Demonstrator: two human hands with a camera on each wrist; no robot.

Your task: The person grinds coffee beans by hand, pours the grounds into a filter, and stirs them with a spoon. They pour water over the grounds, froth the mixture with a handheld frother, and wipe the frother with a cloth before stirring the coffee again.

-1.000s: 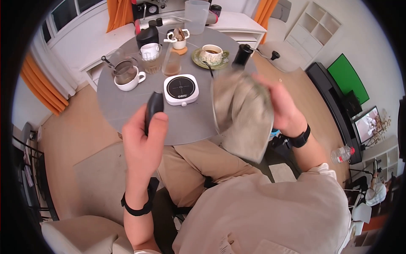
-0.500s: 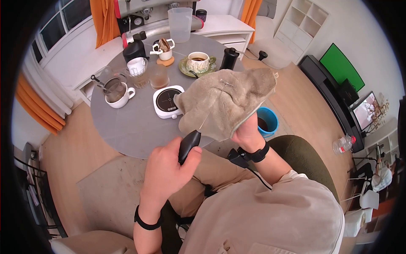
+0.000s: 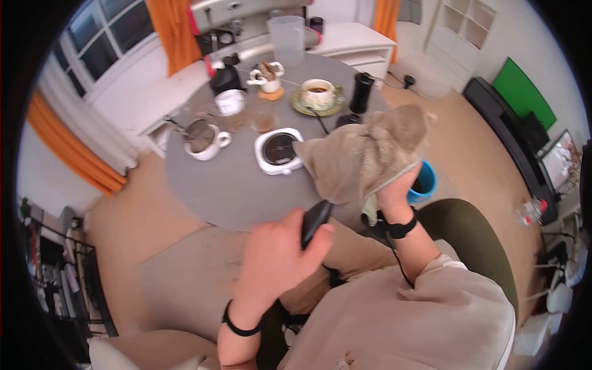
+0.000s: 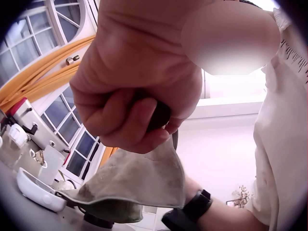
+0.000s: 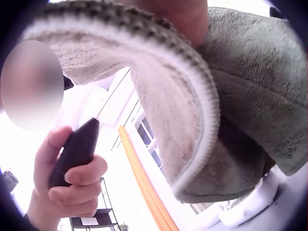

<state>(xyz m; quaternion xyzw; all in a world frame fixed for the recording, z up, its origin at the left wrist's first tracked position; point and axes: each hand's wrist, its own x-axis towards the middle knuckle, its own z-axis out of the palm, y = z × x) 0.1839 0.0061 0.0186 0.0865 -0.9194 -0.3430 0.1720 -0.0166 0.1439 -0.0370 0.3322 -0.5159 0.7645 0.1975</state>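
Observation:
My left hand (image 3: 274, 259) grips the black handle of what looks like a handheld milk frother (image 3: 316, 223), thumb along its side. A thin shaft (image 5: 113, 94) runs from the handle's tip toward the cloth in the right wrist view. My right hand (image 3: 398, 188) holds a grey-beige cloth (image 3: 370, 154) from below, its fingers mostly hidden under the bunched fabric. One corner of the cloth reaches past the white hot plate's (image 3: 262, 165) right edge in the head view. A stitched hem (image 5: 211, 106) curves across the right wrist view.
On the round grey table (image 3: 216, 197) stand a white cup with a strainer (image 3: 213, 150), glasses, a coffee cup (image 3: 318, 92) on a green saucer, a black hand grinder (image 3: 361, 92) and a tall clear pitcher (image 3: 287, 40). A blue bucket (image 3: 425, 179) is beyond my right wrist.
A second ago the cloth hung down from my right hand; now it is bunched over that hand. My left hand has moved right with the frother, close to the cloth.

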